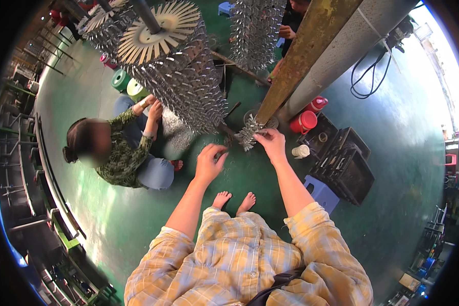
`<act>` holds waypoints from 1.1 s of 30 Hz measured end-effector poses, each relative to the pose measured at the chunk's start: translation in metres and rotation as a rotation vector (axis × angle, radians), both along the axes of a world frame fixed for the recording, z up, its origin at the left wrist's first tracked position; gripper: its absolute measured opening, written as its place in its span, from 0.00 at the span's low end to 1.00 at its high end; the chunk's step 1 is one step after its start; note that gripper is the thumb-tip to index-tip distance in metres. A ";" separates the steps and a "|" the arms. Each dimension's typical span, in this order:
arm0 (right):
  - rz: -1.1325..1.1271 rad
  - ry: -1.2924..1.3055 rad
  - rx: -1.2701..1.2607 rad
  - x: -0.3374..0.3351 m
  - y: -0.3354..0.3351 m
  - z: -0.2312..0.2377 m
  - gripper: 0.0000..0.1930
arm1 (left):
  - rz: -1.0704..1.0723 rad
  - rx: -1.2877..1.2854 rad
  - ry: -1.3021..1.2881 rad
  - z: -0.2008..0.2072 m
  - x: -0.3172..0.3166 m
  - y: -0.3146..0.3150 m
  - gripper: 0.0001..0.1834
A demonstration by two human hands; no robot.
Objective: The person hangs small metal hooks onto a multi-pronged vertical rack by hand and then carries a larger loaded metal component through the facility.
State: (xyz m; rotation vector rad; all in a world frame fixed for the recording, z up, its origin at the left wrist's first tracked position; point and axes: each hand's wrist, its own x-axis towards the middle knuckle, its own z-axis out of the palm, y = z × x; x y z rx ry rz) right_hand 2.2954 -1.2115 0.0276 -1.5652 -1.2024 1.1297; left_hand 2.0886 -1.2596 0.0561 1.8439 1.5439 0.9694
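My right hand pinches at the edge of a bunch of small shiny metal pieces beside the foot of a rusty post. The fingers hide which piece is between them. My left hand is held lower and to the left, its fingers curled toward the thumb. Whether anything thin is in it is too small to make out. Just beyond my hands stands a tall rack covered with rows of silvery metal pieces, topped by a pale slotted disc on a rod.
A co-worker squats at the left, hands at the rack's lower edge. The rusty post rises beside a thick grey pipe. Red jugs, a white cup, black crates and a blue stool stand at the right.
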 end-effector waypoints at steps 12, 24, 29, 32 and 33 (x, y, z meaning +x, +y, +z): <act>0.064 -0.209 0.276 -0.010 0.003 0.006 0.20 | 0.709 -0.957 0.252 -0.086 -0.156 -0.328 0.10; -0.167 -0.407 0.326 -0.002 -0.031 -0.031 0.36 | 0.891 -1.022 -0.098 -0.084 -0.174 -0.400 0.12; 0.226 -0.794 -0.253 -0.034 -0.101 -0.073 0.33 | 0.811 -0.872 -0.140 -0.089 -0.225 -0.387 0.12; 0.732 -0.671 -0.916 -0.100 -0.126 -0.080 0.30 | 0.868 -0.865 -0.197 -0.093 -0.277 -0.410 0.11; 0.918 -0.711 -0.918 -0.132 -0.132 -0.078 0.31 | 0.906 -0.895 -0.194 -0.099 -0.293 -0.421 0.11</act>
